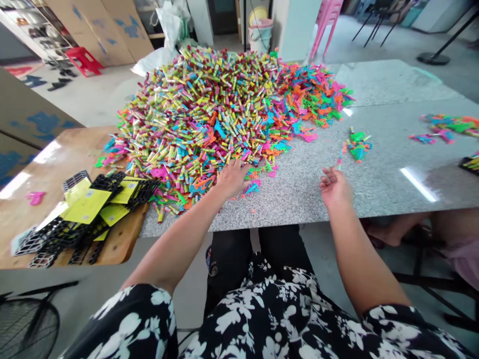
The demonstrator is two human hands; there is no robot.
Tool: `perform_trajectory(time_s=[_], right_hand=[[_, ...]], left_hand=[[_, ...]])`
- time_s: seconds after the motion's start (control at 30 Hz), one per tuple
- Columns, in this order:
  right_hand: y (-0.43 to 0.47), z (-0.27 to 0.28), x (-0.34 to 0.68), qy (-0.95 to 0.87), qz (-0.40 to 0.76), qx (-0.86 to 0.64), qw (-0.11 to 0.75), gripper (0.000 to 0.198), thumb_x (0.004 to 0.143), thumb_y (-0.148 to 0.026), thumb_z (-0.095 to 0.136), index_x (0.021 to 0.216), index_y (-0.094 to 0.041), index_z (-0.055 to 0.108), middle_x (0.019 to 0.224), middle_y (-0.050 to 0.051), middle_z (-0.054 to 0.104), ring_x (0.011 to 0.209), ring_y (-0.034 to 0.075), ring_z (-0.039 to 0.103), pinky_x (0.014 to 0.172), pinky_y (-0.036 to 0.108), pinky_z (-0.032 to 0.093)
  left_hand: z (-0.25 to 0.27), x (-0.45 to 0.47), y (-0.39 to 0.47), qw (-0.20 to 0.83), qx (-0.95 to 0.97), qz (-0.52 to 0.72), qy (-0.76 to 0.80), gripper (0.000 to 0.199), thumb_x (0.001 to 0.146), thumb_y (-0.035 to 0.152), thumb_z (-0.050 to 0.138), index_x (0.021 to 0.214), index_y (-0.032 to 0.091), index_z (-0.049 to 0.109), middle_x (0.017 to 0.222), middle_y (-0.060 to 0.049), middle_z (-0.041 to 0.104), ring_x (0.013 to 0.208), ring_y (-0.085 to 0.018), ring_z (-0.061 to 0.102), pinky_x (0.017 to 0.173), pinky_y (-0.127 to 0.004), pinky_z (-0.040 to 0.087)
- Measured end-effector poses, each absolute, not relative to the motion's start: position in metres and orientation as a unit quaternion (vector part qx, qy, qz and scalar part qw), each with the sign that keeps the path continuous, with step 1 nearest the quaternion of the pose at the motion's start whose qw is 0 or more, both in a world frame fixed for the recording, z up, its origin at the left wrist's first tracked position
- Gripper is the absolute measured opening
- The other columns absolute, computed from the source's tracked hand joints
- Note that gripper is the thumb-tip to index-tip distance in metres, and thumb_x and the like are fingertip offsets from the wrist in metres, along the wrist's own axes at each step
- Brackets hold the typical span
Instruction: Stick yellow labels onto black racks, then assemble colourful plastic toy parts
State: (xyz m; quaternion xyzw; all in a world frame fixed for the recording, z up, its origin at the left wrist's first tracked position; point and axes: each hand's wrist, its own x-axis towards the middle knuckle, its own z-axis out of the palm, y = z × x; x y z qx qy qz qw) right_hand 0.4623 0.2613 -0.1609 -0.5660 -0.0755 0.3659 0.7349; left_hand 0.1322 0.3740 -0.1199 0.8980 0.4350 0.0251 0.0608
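A large heap of small tubes with yellow, pink and blue bodies and dark red ends (194, 104) covers much of the table. Mixed in are bright plastic pieces, some shaped like toy pistols (307, 94). My left hand (232, 178) rests palm down at the heap's front edge, fingers spread, touching pieces there; nothing is visibly gripped. My right hand (336, 188) is over the bare stone top, fingers loosely curled and apart. Just beyond its fingertips is a blurred pink and orange piece (341, 153), beside a small cluster of green and blue pieces (359, 144).
Black plastic grids with yellow cards (90, 204) lie stacked on a wooden table (127, 244) at left, near a pink piece (35, 198). Another group of colourful pieces (454, 123) is at right. Another person's leg (392, 229) shows under the grey stone tabletop (377, 184).
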Motion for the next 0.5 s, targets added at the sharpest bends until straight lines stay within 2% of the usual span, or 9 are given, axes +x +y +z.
perform_trajectory(time_s=[0.13,0.23,0.37,0.43,0.5], right_hand=[[0.258,-0.166,0.453,-0.104,0.429,-0.591,0.675,0.013,0.087,-0.031,0.071,0.096,-0.022,0.068,0.086,0.002,0.074,0.055,0.009,0.06,0.046,0.02,0.048],[0.259,-0.165,0.418,-0.173,0.463,-0.588,0.64,0.021,0.081,-0.035,0.076,0.095,-0.02,0.071,0.078,0.001,0.071,0.054,0.01,0.059,0.046,0.021,0.047],[0.264,-0.156,0.376,-0.243,0.49,-0.581,0.602,0.028,0.079,-0.04,0.076,0.097,-0.019,0.072,0.08,0.002,0.071,0.055,0.011,0.058,0.046,0.022,0.047],[0.266,-0.153,0.361,-0.29,0.496,-0.591,0.566,0.028,0.08,-0.04,0.075,0.097,-0.019,0.072,0.083,0.003,0.072,0.057,0.011,0.06,0.046,0.022,0.048],[0.267,-0.153,0.351,-0.327,0.496,-0.602,0.533,0.026,0.081,-0.038,0.073,0.097,-0.018,0.072,0.086,0.004,0.073,0.058,0.012,0.061,0.046,0.023,0.048]], left_hand=[[-0.123,0.157,0.382,0.024,0.904,-0.041,0.426,0.054,0.103,0.052,0.058,0.147,0.021,0.064,0.152,-0.021,0.055,0.14,-0.045,0.049,0.111,-0.056,0.046],[-0.12,0.169,0.384,-0.002,0.901,-0.073,0.427,0.043,0.101,0.034,0.059,0.139,0.014,0.069,0.145,-0.024,0.06,0.132,-0.043,0.055,0.105,-0.053,0.049],[-0.117,0.167,0.388,-0.031,0.913,-0.096,0.396,0.045,0.099,0.016,0.049,0.141,0.01,0.067,0.141,-0.024,0.064,0.134,-0.039,0.056,0.104,-0.049,0.048],[-0.119,0.161,0.388,-0.037,0.917,-0.094,0.387,0.046,0.102,0.021,0.045,0.141,0.013,0.067,0.14,-0.022,0.066,0.135,-0.038,0.056,0.107,-0.049,0.046],[-0.12,0.155,0.384,-0.035,0.92,-0.084,0.382,0.05,0.104,0.037,0.047,0.145,0.013,0.065,0.143,-0.021,0.065,0.138,-0.039,0.054,0.111,-0.05,0.043]])
